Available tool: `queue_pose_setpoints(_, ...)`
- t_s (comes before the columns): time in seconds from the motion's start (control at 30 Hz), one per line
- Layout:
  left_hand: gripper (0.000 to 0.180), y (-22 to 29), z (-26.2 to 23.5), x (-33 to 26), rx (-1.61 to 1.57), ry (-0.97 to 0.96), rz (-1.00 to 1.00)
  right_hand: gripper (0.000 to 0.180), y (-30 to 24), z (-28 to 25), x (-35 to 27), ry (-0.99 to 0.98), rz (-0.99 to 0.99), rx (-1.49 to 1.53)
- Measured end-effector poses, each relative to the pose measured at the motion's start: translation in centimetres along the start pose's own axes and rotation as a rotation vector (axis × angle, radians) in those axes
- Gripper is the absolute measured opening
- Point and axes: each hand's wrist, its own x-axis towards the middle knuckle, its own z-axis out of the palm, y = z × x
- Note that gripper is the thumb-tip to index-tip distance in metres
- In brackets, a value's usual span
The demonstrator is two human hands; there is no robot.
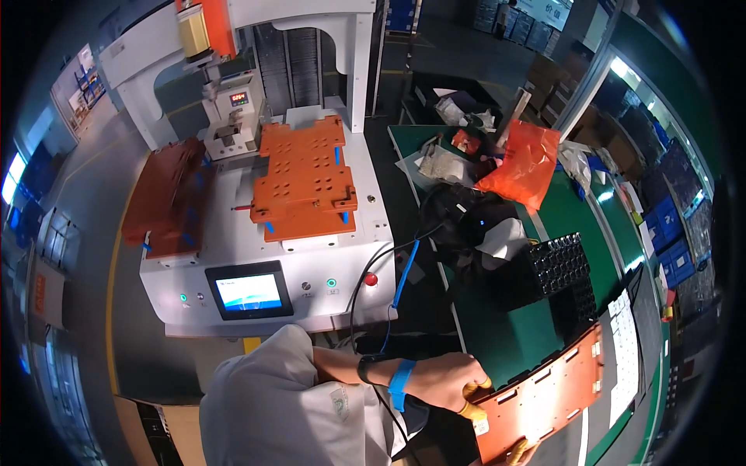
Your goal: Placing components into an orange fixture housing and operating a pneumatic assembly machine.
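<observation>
A flat orange plate (536,396) with slots and small cutouts is tilted at the lower right, bright light glaring off its middle. My left hand (451,382), with yellow finger covers and a blue wrist strap, grips its left corner between thumb and fingers. At the plate's near edge my right hand (519,451) pinches it; only the fingertips show above the picture's lower rim. A small pale patch (481,426) lies on the plate beside my left fingertips.
A white machine with a lit screen (248,292) stands left, bearing orange fixtures (305,179) (167,198). A red button (371,279) is on its front. The green bench (509,338) holds black trays (561,264), an orange bag (522,165) and dark cloth. Cables hang between them.
</observation>
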Motion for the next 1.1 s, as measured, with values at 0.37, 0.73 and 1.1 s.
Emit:
queue_pose_setpoints(0.37, 0.057, 4.8, -11.1, -12.7, 0.443, 0.639, 0.408, 0.072, -9.8, 18.2, -5.0, -0.762, -0.168, 0.362)
queue_pose_setpoints(0.73, 0.038, 1.2, -20.5, -23.0, 0.343, 1.412, -0.038, 0.037, -8.7, 45.4, -17.4, -1.651, 0.531, 0.268)
queue_pose_setpoints(1.1, 0.036, -2.4, -23.0, -24.8, 0.392, 1.516, -0.124, 0.039, -6.0, 52.8, -20.2, -1.826, 0.582, 0.058)
